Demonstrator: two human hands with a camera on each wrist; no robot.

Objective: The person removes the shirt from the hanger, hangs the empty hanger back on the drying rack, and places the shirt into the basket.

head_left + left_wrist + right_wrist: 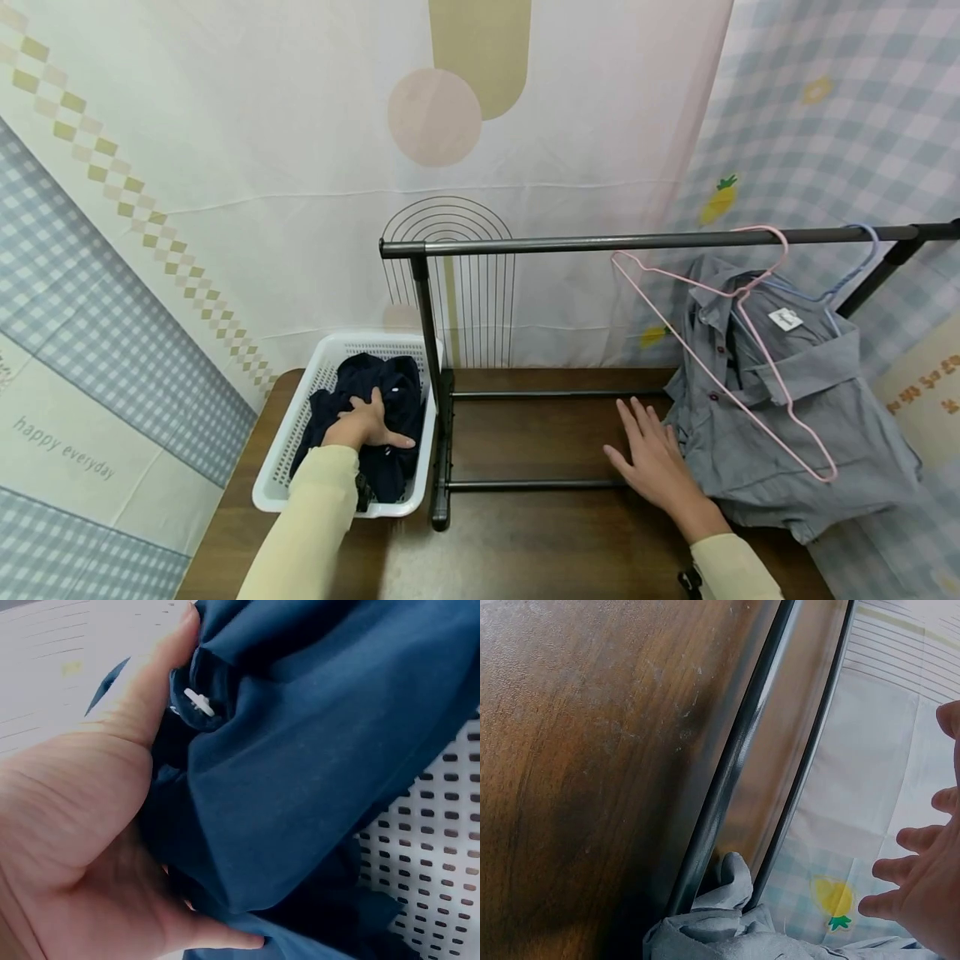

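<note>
A white perforated basket (273, 462) at the left holds a crumpled navy garment (393, 383) with small white buttons. My left hand (363, 425) rests on this garment, thumb and fingers spread. In the left wrist view, navy cloth (300, 765) lies against the palm, and some fingers are hidden by it. My right hand (652, 458) has its fingers extended beside a grey shirt (810, 425), holding nothing. That shirt hangs from a blue hanger (862, 271) on the black rack's top bar (585, 244). A pink hanger (693, 354) on the same bar overlaps the shirt in view.
The rack's left post (427, 325) stands right beside the basket. Two low crossbars, the nearer one (532, 485) and a farther one (547, 393), run above the brown wooden table (540, 542). A patterned cloth (300, 125) covers the wall behind.
</note>
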